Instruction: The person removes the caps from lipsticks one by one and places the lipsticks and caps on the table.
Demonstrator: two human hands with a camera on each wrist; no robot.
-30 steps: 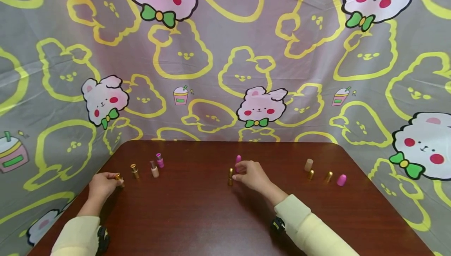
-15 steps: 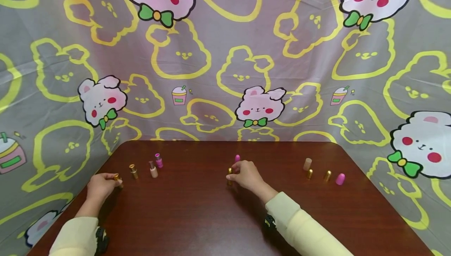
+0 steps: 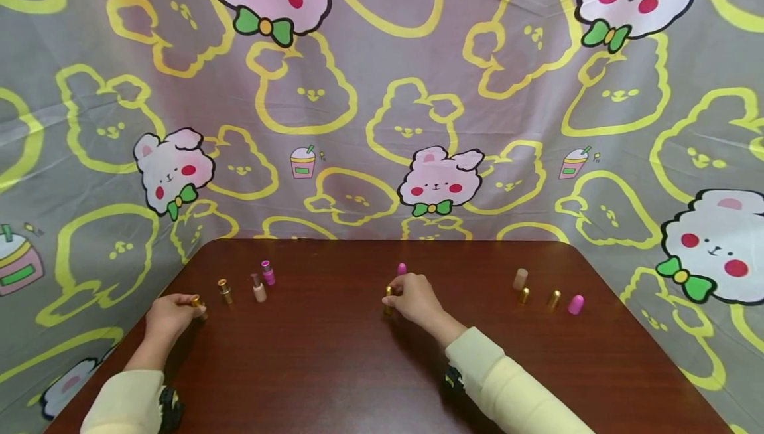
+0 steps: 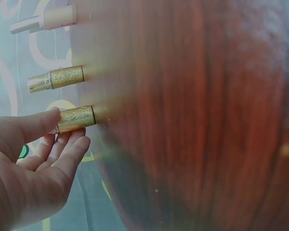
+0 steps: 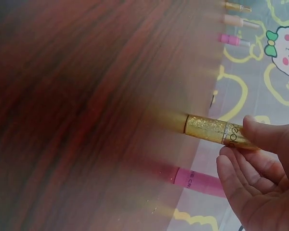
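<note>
At the table's left side my left hand (image 3: 170, 318) pinches a gold lipstick tube (image 4: 76, 119) between thumb and fingers. The tube stands upright on the table, its upper part hidden by the fingers. In the middle, my right hand (image 3: 416, 296) pinches the upper part of a gold lipstick (image 5: 205, 129) with dark lettering. Its glittery lower half shows below the fingers. Right behind that hand stands a pink lipstick (image 5: 199, 181), partly covered by the fingers. Beside the left hand is another gold lipstick tube (image 3: 225, 291) without a cap.
Further along the left row stand a pale pink tube (image 3: 258, 289) and an open magenta lipstick tube (image 3: 268, 273). On the right of the brown table (image 3: 334, 367) are a beige cap (image 3: 520, 279), two gold caps (image 3: 554, 298) and a pink cap (image 3: 575, 304). A patterned cloth (image 3: 346, 109) hangs behind.
My right hand has moved slightly left from beside the gold lipstick and now pinches its upper part. The left hand stays on its gold tube.
</note>
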